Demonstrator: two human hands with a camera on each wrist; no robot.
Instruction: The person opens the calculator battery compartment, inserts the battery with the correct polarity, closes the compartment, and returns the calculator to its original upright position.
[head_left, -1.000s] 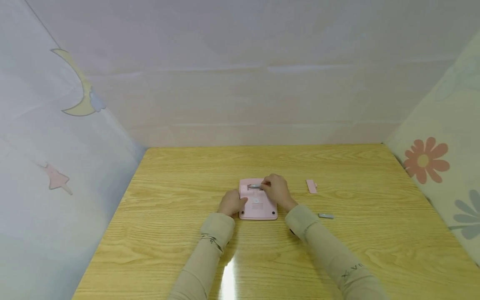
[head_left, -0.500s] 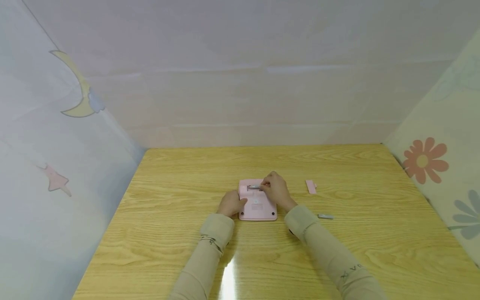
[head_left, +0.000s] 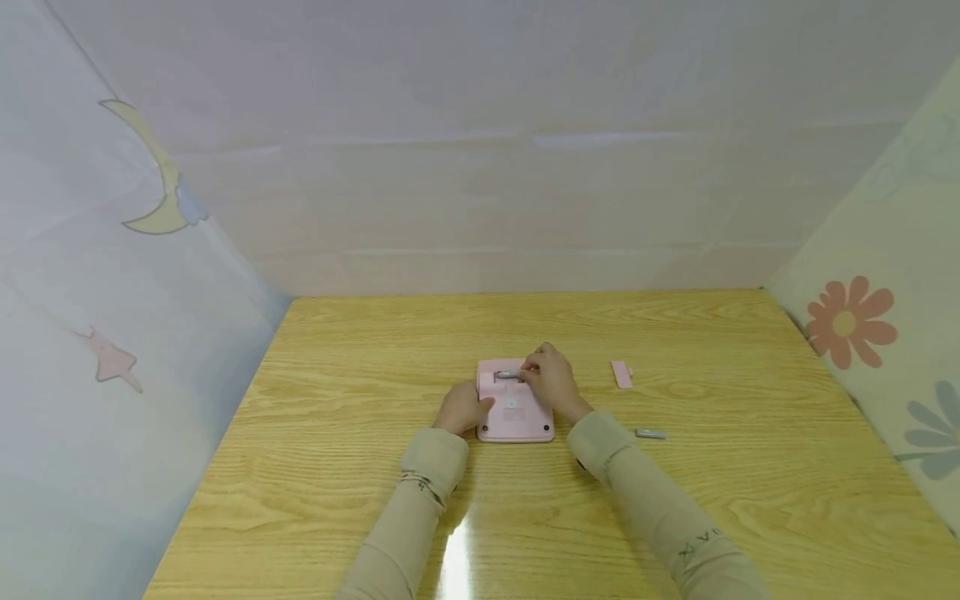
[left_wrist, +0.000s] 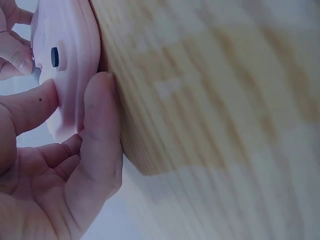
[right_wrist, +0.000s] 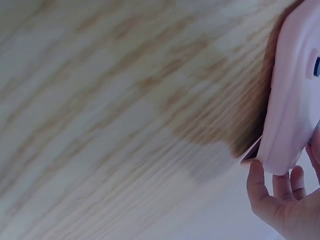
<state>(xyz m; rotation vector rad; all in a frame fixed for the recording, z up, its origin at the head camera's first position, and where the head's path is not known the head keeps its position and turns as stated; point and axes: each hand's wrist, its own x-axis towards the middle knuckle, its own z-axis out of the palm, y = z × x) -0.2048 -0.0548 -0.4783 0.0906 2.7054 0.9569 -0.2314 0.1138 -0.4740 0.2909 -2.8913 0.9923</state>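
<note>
A pink device point(head_left: 517, 427), shaped like a desk calculator, lies on the table with its back and slot up. My left hand point(head_left: 461, 407) grips its left edge, thumb on top; in the left wrist view the fingers point(left_wrist: 102, 125) curl along its side beside a black rubber foot point(left_wrist: 55, 57). My right hand point(head_left: 553, 382) pinches the right end of a silvery battery point(head_left: 507, 374) at the slot near the far edge. In the right wrist view other fingers point(right_wrist: 256, 182) of that hand reach the device's edge; the battery is hidden there.
A second battery point(head_left: 650, 433) lies on the wooden table point(head_left: 360, 375) right of my right wrist. Farther back is a small pink battery cover point(head_left: 622, 374). Cloth backdrops point(head_left: 480, 208) stand behind the table and along both sides.
My right hand's knuckles have risen slightly while it keeps pinching the battery at the slot. The left hand and the device stay in place.
</note>
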